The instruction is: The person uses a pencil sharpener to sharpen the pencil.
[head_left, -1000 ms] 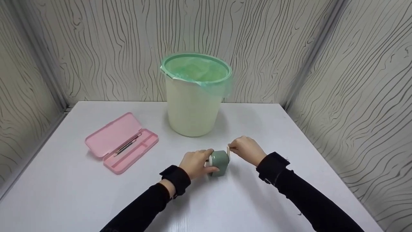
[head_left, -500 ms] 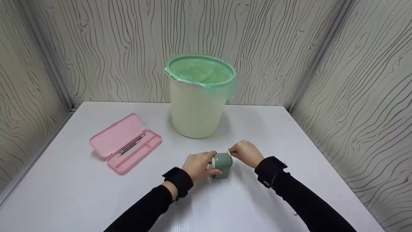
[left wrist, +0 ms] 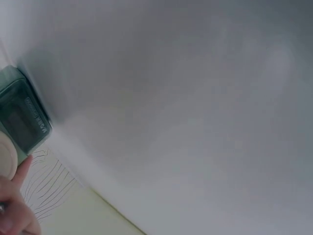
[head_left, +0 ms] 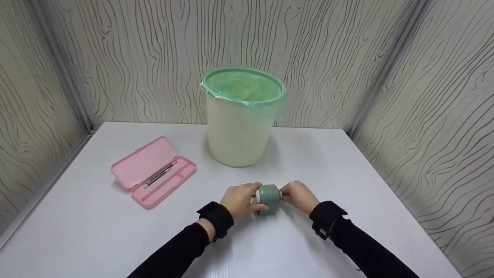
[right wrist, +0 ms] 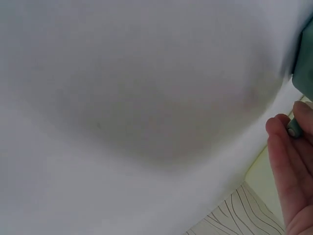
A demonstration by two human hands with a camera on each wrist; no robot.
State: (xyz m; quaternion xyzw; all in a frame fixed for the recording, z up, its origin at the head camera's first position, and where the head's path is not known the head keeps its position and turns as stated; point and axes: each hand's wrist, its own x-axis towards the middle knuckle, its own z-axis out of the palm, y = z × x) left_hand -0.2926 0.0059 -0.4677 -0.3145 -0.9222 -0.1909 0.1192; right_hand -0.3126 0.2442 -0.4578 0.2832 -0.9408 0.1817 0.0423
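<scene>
A green crank pencil sharpener point(head_left: 269, 195) sits on the white table in front of the bin. My left hand point(head_left: 240, 200) grips it from the left, with the thumb low and the fingers over its white front part. On the sharpener's right side, my right hand point(head_left: 300, 196) pinches the crank handle, whose small green knob point(right wrist: 294, 128) shows between the fingertips in the right wrist view. The sharpener's dark see-through drawer point(left wrist: 23, 117) and round pale front point(left wrist: 6, 156) appear in the left wrist view. Whether a pencil is in the sharpener is hard to tell.
An open pink pencil case point(head_left: 164, 185) with pencils point(head_left: 160, 175) lies on the left of the table point(head_left: 328, 162). Behind the sharpener stands a tall pale bin point(head_left: 239, 135) with a green rim and liner. Patterned panels point(head_left: 154, 50) enclose the back and sides.
My right hand has swung the crank handle from high beside the sharpener to lower down. The left hand keeps its grip. The head view has shifted slightly.
</scene>
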